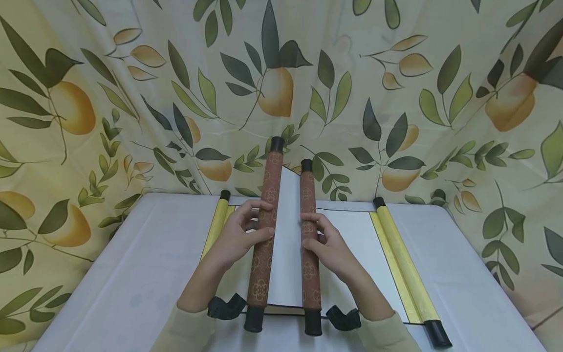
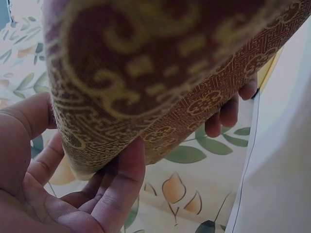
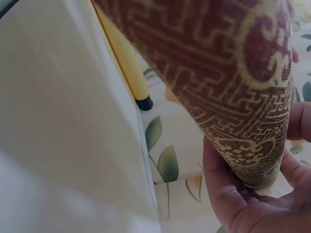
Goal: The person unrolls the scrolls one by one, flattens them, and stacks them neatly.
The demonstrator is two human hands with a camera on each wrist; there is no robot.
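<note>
A red-brown scroll with a gold pattern is held above the table, rolled from both sides. My left hand (image 1: 235, 239) grips its left roll (image 1: 264, 249), thumb across the front; the left wrist view shows fingers around the patterned cloth (image 2: 194, 104). My right hand (image 1: 332, 249) holds the right roll (image 1: 310, 274) likewise, and the fingers (image 3: 221, 184) wrap its cloth in the right wrist view. A narrow strip of white paper (image 1: 288, 234) shows between the rolls. Black knobs cap the ends.
Beneath lies a second scroll, spread open, with white paper (image 1: 358, 239), a yellow left roll (image 1: 216, 220) and a yellow right roll (image 1: 411, 264) with black ends. The white table (image 1: 466, 274) backs onto a leaf-and-fruit patterned curtain (image 1: 334, 29). Black straps (image 1: 226, 307) circle the wrists.
</note>
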